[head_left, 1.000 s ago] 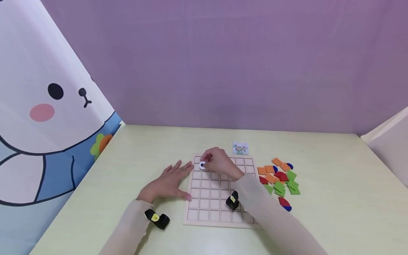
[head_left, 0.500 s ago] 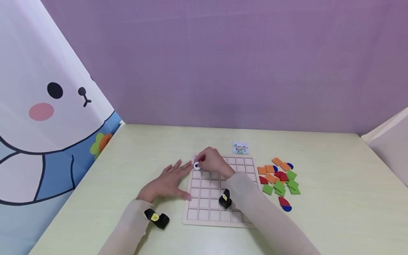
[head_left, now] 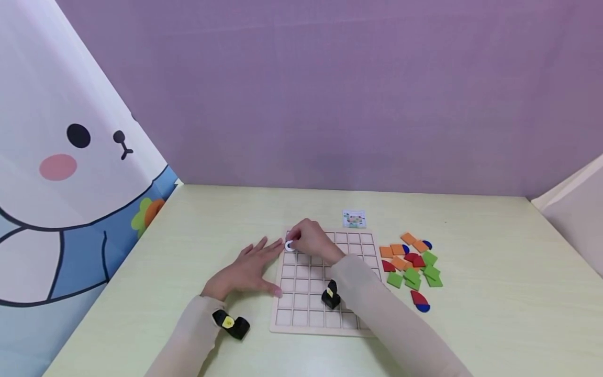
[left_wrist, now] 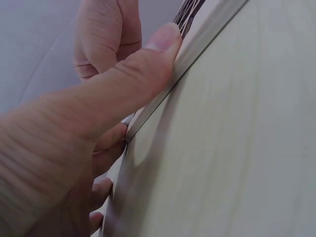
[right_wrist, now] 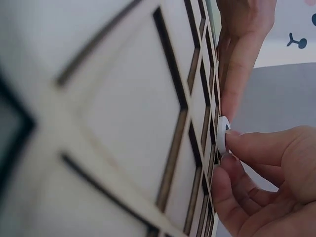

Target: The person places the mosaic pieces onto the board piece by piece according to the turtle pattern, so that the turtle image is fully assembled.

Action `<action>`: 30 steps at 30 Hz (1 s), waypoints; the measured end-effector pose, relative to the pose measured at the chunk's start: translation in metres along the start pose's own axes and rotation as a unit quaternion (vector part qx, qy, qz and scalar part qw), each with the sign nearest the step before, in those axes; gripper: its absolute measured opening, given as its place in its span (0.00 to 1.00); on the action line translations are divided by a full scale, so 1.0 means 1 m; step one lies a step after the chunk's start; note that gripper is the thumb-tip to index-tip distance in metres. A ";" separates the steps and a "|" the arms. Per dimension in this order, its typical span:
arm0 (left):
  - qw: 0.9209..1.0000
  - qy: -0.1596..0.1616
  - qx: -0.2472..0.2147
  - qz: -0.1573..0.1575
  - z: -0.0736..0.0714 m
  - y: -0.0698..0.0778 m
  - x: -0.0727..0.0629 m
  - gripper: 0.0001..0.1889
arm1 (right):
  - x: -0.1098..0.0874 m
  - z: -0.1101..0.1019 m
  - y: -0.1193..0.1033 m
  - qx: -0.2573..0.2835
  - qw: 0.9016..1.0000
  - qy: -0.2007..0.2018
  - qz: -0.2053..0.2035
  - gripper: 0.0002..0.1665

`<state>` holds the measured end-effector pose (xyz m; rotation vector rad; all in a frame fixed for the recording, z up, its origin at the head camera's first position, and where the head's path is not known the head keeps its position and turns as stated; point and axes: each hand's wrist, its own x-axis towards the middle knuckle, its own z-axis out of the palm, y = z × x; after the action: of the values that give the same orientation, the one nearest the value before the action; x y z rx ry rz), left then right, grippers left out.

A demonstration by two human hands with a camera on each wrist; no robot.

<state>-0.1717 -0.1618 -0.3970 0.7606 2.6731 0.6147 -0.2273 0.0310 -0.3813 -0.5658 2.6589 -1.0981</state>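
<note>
A pale wooden grid board (head_left: 302,286) lies on the table, its cells framed by raised strips. My right hand (head_left: 312,240) pinches a small white disc with a dark centre (head_left: 289,245) at the far left cell of the board. In the right wrist view the disc (right_wrist: 223,134) sits between thumb and fingertips, close against the grid; whether it touches the cell floor I cannot tell. Spread along the board's left edge, my left hand (head_left: 249,269) touches it with straight fingers. The left wrist view shows its thumb (left_wrist: 143,64) pressed on the board's rim.
Right of the board lies a loose pile of flat pieces: orange squares (head_left: 386,252), green squares (head_left: 394,280), red quarter rounds (head_left: 417,297) and blue half rounds (head_left: 423,308). A small printed card (head_left: 354,219) lies behind the board. A purple curtain (head_left: 330,104) rises at the table's back.
My right hand has shifted slightly left with the white disc, from nearer the second column to the far left corner cell. The left hand has stayed at the board's edge.
</note>
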 end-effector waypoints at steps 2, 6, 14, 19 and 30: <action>1.000 0.001 -0.002 0.002 0.000 0.000 0.000 0.58 | -0.001 -0.001 0.000 -0.004 1.000 0.002 -0.004 0.06; 1.000 0.001 0.003 0.001 0.000 0.000 0.000 0.57 | -0.003 -0.002 -0.002 -0.006 1.000 0.006 -0.006 0.04; 1.000 0.004 0.005 0.004 0.000 0.001 0.000 0.57 | -0.001 0.001 -0.003 -0.004 1.000 0.004 0.023 0.09; 1.000 0.003 0.005 0.006 0.000 0.002 0.000 0.56 | -0.002 0.002 -0.004 -0.011 0.999 -0.009 0.030 0.13; 1.000 0.003 0.006 0.002 0.001 -0.002 0.001 0.57 | -0.013 -0.006 -0.009 -0.045 0.999 -0.009 0.019 0.13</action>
<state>-0.1726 -0.1624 -0.3990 0.7692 2.6838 0.6027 -0.2156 0.0346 -0.3697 -0.5364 2.7037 -0.9616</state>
